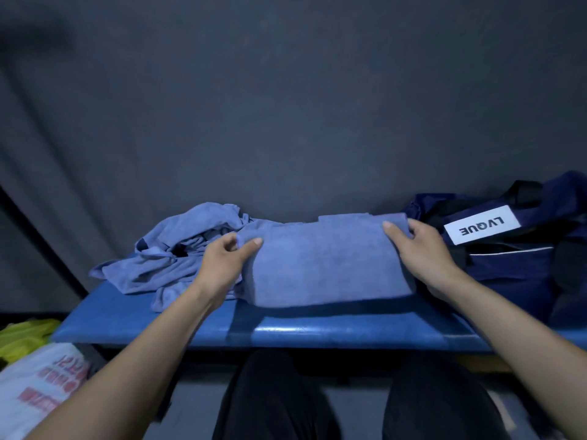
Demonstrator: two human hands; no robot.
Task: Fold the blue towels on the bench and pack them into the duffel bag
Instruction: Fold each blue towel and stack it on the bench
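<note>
A folded blue towel [327,262] lies on the blue bench [286,325] in the middle. My left hand [227,262] grips its left end, thumb on top and fingers under the edge. My right hand [422,252] grips its right end the same way. A heap of crumpled blue towels [178,249] lies to the left, touching the folded one. The navy duffel bag [514,258] with a white label stands at the right end of the bench, right beside my right hand.
A dark grey curtain [286,106] hangs right behind the bench. On the floor at the lower left sit a white plastic bag [38,385] with red print and something yellow-green [22,338]. My legs in dark trousers are below the bench's front edge.
</note>
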